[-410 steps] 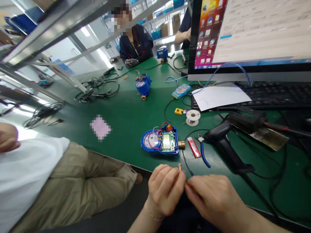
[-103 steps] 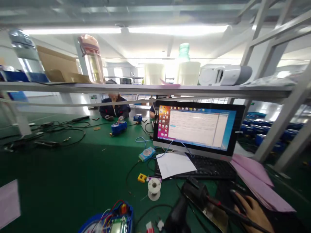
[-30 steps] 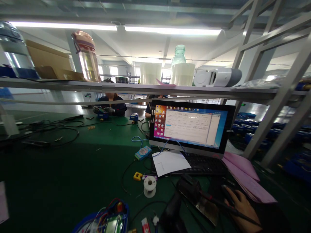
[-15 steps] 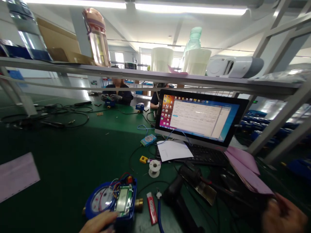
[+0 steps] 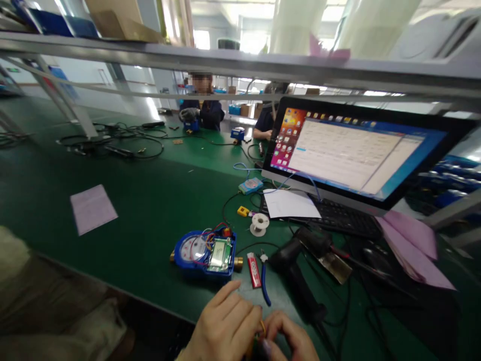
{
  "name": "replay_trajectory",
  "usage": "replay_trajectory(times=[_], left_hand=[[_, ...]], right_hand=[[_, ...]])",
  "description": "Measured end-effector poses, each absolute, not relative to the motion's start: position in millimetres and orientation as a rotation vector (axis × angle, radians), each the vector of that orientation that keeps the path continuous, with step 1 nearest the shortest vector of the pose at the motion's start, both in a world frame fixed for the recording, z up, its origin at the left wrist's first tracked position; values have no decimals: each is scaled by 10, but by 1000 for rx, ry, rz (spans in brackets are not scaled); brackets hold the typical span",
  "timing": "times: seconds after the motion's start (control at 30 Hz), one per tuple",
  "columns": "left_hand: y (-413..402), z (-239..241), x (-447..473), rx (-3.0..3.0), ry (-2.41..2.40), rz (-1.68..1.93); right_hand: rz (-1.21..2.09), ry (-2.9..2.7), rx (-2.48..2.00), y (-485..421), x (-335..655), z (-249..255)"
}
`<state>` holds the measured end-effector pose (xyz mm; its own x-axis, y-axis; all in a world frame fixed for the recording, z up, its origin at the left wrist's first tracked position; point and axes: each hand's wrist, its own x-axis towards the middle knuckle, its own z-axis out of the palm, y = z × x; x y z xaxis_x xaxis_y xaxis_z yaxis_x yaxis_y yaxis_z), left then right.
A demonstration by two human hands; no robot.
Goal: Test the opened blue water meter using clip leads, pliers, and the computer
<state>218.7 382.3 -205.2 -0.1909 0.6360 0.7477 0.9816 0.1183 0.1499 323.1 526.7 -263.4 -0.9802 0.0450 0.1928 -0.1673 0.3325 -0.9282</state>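
Observation:
Both my hands meet at the bottom edge of the head view, over the front of the green table [image 5: 150, 200]. My left hand [image 5: 223, 326] and my right hand [image 5: 291, 338] are closed in a pinch on a small yellowish part [image 5: 262, 328] between their fingertips; I cannot make out what it is. Just beyond them lies an opened blue water meter [image 5: 205, 252] with a white dial, a green circuit board and coloured wires. A red lighter [image 5: 253, 262] and blue-handled pliers [image 5: 265, 281] lie right of it.
A black scanner gun [image 5: 296, 271], a solder spool [image 5: 259, 223], a keyboard [image 5: 338, 218], white paper [image 5: 291, 204] and a lit monitor [image 5: 356, 150] fill the right side. A pink slip [image 5: 92, 208] lies left. Two people sit at the far end. A seated person's trousers [image 5: 45, 301] are at lower left.
The view has tilted down from the monitor to the table. My right hand left the mouse area and my left hand left the meter; both now pinch a small part together.

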Motion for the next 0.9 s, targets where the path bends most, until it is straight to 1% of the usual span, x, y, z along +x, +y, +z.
replay_trajectory(times=[0.1,0.23,0.37,0.57,0.67,0.73,0.8,0.9], left_hand=[[3725,-2031,2213,-1546,-1973,-909],[3652,-2089,2206,-1502,-2062,-937],[3585,-2154,2178,-1522,-2145,-960],[3455,-2117,2086,-1661,-2191,-989],[3275,-2080,1813,-1600,-2203,-1004],[3097,-2071,1496,-1436,-2210,-1024],[2905,-2084,1123,-1151,-2302,-981],[2690,-2138,639,-791,-2494,-741]], right_hand=[[2029,-2321,-42,5204,3223,-2504],[2341,-2359,45,5147,3231,-2359],[2458,-2298,21,5136,3237,-2317],[2413,-2229,0,5207,3230,-2297],[2319,-2159,-134,5295,3254,-2327],[2180,-2126,-292,5379,3273,-2372],[2000,-2114,-424,5473,3289,-2440],[1776,-2126,-525,5601,3310,-2587]])
